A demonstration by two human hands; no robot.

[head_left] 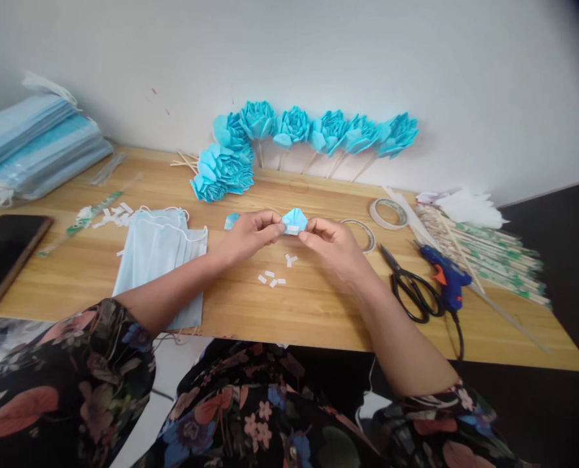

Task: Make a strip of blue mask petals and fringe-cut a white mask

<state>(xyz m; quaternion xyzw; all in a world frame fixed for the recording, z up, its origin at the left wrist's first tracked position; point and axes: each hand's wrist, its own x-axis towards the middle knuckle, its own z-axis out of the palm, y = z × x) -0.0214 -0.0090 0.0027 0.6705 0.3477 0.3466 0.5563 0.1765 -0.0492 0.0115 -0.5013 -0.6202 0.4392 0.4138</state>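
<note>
Between my two hands is a small folded blue petal (295,217) with a white strip of tape across its lower edge. My left hand (256,233) pinches its left side, and my right hand (332,242) pinches the right side. Another blue petal (231,221) lies on the table just behind my left fingers. Several short white tape pieces (270,278) are scattered on the wood below the hands. Pale blue face masks (160,250) lie stacked under and beside my left forearm. A roll of tape (366,235) is partly hidden behind my right hand.
Several blue flowers on sticks (293,127) lean along the wall. At right are another tape roll (388,213), black scissors (411,286), a blue glue gun (446,276) and wrapped sticks (503,260). At left are a phone (9,257) and a big mask stack (36,149).
</note>
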